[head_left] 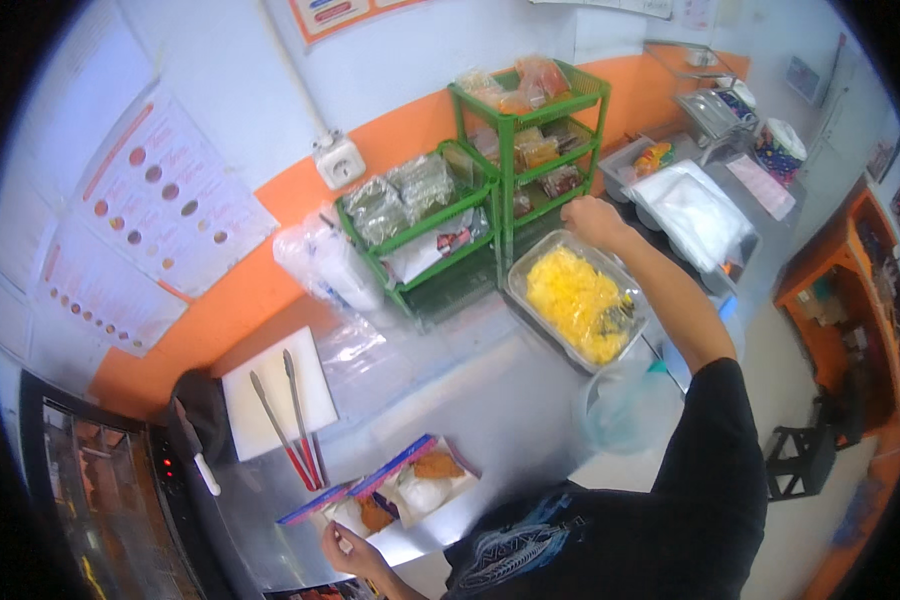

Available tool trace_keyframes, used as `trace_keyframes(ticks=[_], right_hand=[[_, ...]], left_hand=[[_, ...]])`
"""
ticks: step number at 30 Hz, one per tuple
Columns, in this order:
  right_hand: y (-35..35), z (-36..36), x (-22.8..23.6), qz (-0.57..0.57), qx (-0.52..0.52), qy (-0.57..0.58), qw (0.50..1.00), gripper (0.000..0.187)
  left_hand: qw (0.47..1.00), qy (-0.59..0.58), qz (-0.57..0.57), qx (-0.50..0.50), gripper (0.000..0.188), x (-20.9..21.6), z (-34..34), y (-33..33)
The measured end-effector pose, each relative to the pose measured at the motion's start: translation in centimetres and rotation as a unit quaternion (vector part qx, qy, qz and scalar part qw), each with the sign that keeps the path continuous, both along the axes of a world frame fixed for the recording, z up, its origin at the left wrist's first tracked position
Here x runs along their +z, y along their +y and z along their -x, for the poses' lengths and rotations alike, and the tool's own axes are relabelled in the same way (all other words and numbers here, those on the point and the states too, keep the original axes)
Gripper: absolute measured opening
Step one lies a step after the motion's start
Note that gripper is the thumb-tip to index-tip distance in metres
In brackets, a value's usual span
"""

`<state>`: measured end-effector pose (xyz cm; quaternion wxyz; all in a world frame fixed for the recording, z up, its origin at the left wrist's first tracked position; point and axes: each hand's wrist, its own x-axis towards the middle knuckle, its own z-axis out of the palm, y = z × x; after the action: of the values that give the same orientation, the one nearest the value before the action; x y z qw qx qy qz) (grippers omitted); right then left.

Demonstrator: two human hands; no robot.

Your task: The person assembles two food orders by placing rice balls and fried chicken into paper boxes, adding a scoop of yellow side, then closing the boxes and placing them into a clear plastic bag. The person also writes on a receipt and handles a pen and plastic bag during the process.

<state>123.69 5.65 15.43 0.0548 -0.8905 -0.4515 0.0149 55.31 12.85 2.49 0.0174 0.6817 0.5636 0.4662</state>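
Two open paper food boxes with purple-blue and red edges stand side by side on the steel counter, each holding white rice and a browned fried piece. My left hand is at the near left box, fingers bent against its front edge. My right hand reaches forward past a clear tray of yellow shredded food. Its fingers are curled beside the green tiered rack; whatever they hold is hidden. A dark patch shows at the right end of the yellow food.
Red-handled tongs lie over a white cutting board, left of which is a white-handled knife. A lower green rack holds foil packs. A translucent bowl and metal containers stand right.
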Motion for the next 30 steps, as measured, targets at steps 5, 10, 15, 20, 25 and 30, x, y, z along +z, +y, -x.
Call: trace_keyframes(ticks=[5,10,15,20,25,30], right_hand=[[4.0,-10.7,-7.3,0.023,-0.063,-0.043,0.997,0.025],[8.2,-13.4,-12.6,-0.021,-0.053,-0.098,0.994,0.029],[9.7,-15.6,-13.6,0.01,-0.11,-0.097,0.989,0.029],[8.3,-17.6,-14.1,-0.045,-0.107,-0.12,0.986,0.026],[8.3,-18.6,-13.9,-0.006,-0.088,-0.129,0.988,0.024],[6.4,-19.9,-14.6,-0.036,0.012,-0.204,0.978,0.021]], left_hand=[[0.998,0.048,0.016,0.027,0.013,2.8,-3.0,-3.6],[0.997,0.043,0.011,0.058,0.02,4.2,-4.1,-5.3],[0.997,0.059,0.012,0.053,0.018,4.6,-5.7,-5.7],[0.996,0.085,0.02,0.035,0.015,4.6,-6.2,-6.6],[0.992,0.087,0.054,0.073,0.012,4.9,-6.0,-6.6],[0.992,0.078,0.069,0.076,0.012,5.2,-5.8,-7.0]])
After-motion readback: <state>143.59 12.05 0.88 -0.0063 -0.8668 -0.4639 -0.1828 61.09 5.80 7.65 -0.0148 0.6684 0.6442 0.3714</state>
